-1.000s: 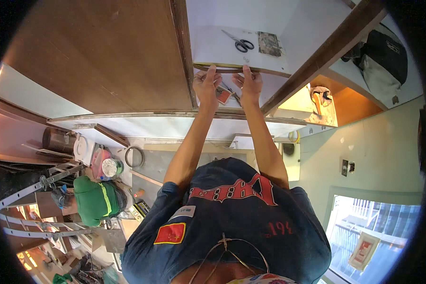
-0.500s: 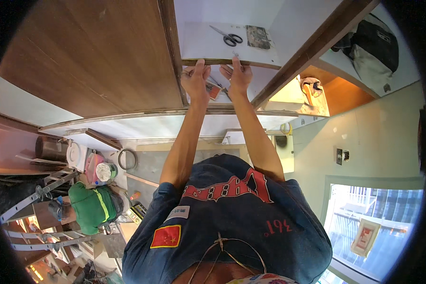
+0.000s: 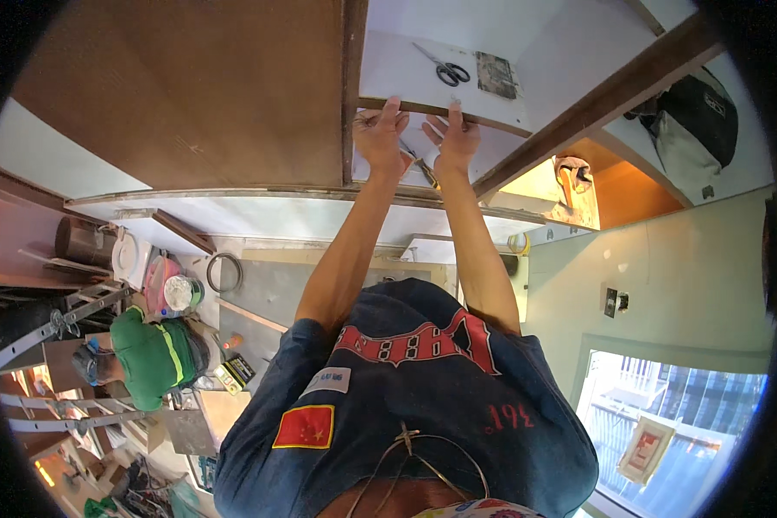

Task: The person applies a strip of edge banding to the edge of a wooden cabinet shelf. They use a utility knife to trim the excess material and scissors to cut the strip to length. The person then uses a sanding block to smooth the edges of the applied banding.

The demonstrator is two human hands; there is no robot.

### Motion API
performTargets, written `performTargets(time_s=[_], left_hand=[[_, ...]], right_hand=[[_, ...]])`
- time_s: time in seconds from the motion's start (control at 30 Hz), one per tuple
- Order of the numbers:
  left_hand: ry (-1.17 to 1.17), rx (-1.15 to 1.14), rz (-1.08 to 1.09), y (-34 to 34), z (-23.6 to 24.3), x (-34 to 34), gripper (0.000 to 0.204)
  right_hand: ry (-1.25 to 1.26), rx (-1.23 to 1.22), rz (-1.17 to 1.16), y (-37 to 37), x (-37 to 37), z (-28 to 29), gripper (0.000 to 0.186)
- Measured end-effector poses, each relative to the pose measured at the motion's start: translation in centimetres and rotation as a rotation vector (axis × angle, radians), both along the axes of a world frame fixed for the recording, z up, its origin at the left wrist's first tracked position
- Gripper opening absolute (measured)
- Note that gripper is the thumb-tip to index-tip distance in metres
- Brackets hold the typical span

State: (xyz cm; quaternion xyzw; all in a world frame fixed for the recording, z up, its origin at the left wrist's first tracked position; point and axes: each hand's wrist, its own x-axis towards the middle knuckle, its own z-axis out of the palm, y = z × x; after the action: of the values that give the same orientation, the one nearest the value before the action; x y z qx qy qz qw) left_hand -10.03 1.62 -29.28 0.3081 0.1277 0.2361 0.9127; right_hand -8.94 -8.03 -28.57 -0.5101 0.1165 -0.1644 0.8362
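Both arms reach forward into a cabinet compartment with a white shelf (image 3: pixel 397 78) that has a brown front edge. Around the left part of that edge my left hand (image 3: pixel 376 138) is closed, thumb on top and fingers beneath. My right hand (image 3: pixel 454 145) pinches the edge farther right, its thumb on top and some fingers spread below. On the shelf lie black-handled scissors (image 3: pixel 449 72) and a dark, stained square piece (image 3: pixel 496 75). Under the shelf, between my wrists, a yellow-and-black handled tool (image 3: pixel 427 173) shows partly.
A brown cabinet panel (image 3: pixel 190 95) stands left, and a brown upright (image 3: pixel 578 104) borders the compartment on the right. Beyond it hangs a black-and-grey bag (image 3: pixel 695 121). Lower left, a person in green (image 3: pixel 151 358) is beside a ladder (image 3: pixel 52 332) and a white-filled bucket (image 3: pixel 181 293).
The view has shifted, so the cabinet and my hands appear farther right. Both hands keep hold of the shelf edge. More of the yellow-and-black tool shows beneath it.
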Motion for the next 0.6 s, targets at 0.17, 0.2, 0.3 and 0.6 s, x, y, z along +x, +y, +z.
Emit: performTargets(time_s=[0.17,0.2,0.3,0.6], left_hand=[[-0.012,0.005,-0.007,0.1,0.0,0.1,0.027],[0.002,0.008,-0.013,0.2,0.1,0.0,0.027],[0.035,0.003,-0.024,0.2,0.2,0.2,0.026],[0.070,-0.025,0.026,0.0,1.0,0.1,0.026]], right_hand=[[0.024,-0.002,0.068,-0.3,0.0,-0.1,0.051],[0.055,0.000,0.116,-0.3,-0.6,0.1,0.051],[0.217,-0.115,0.411,-2.3,-2.3,0.2,0.049],[-0.621,-1.524,-0.027,-5.6,6.6,7.6,0.033]])
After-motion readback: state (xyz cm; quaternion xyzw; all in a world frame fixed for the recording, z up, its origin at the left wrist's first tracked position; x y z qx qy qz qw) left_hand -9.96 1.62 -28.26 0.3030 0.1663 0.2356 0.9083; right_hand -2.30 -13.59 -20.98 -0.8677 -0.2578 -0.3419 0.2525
